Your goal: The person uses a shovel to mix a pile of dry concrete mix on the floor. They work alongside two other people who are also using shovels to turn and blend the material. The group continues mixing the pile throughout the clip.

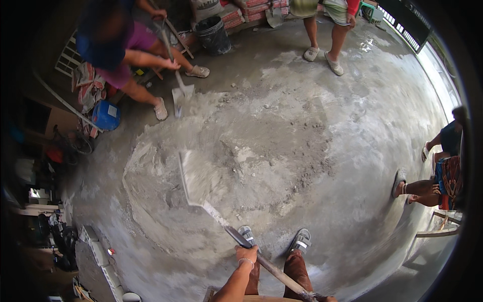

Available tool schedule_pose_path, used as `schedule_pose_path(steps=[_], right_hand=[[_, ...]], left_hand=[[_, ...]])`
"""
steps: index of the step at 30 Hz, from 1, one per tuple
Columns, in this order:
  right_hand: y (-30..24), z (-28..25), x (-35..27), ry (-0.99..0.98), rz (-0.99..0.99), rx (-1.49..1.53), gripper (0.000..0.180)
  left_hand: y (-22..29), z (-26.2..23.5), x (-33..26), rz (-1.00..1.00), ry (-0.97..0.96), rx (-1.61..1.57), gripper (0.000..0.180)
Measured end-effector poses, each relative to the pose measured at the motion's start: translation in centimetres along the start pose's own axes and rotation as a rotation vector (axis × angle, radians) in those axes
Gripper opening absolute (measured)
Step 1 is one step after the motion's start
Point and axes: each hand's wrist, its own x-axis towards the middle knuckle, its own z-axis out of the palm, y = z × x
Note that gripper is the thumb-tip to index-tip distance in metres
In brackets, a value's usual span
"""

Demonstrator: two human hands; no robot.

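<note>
Grey metal-bladed, wooden-shafted shovel (232, 232): long axis diagonal, blade (202, 176) toward frame's upper left.
Left hand (246, 254) grasps shaft (276, 271); right hand (327, 299), lower edge: grip unclear.

"Where was the left hand (246, 253)?"
"Wrapped round the long-handled shovel (217, 216), its blade blurred over the grey mix (282, 156)."
"And beyond?"
"A co-worker (108, 53) held a second shovel (184, 92), blade down."
</note>
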Motion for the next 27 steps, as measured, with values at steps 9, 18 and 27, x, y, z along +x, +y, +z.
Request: schedule_pose_path(steps=[9,18,27], right_hand=[[-3.3,-0.3,-2.0,0.009,-0.454,0.194,0.014],[-5.1,2.3,-12.2,0.121,-0.496,0.149,0.004],[-7.1,5.3,-22.8,0.592,-0.479,0.118,0.008]], left_hand=[[4.3,-5.9,-7.5,0.000,-0.178,-0.886,0.044],[-6.0,2.7,1.6,-0.639,-0.288,-0.883,0.015],[-8.4,12.8,-2.5,-0.991,-0.627,-0.923,0.013]])
